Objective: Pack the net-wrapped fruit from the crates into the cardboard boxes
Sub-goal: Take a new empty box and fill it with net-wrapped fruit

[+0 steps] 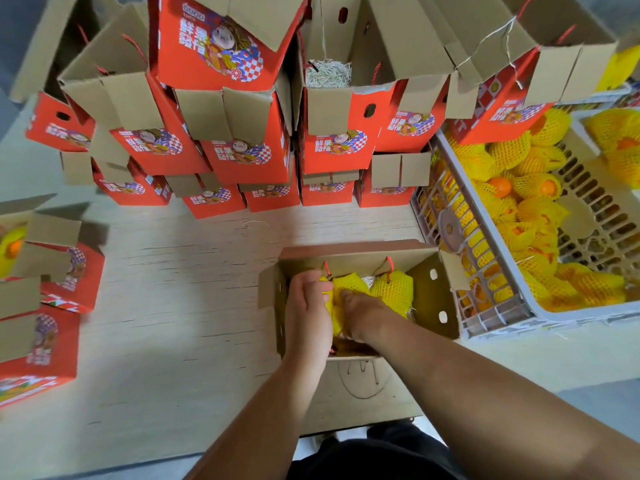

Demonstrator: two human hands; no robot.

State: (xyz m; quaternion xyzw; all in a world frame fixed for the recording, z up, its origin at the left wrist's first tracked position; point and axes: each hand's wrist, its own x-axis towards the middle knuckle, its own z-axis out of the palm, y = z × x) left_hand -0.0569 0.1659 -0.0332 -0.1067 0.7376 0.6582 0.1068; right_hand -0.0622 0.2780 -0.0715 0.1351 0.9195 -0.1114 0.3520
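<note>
Both hands, left hand and right hand, are pressing a soft, springy yellow foam-netted fruit into the open brown cardboard box beneath them, fingers closed around its cushioned sides.

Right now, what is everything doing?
Open box: flaps up, partly filled.
Netted fruit: lying inside it.
Left hand: on netted fruit in the box.
Right hand: pressing netted fruit down.
Crate: holding much wrapped fruit.
Stacked boxes: flaps open.
</note>
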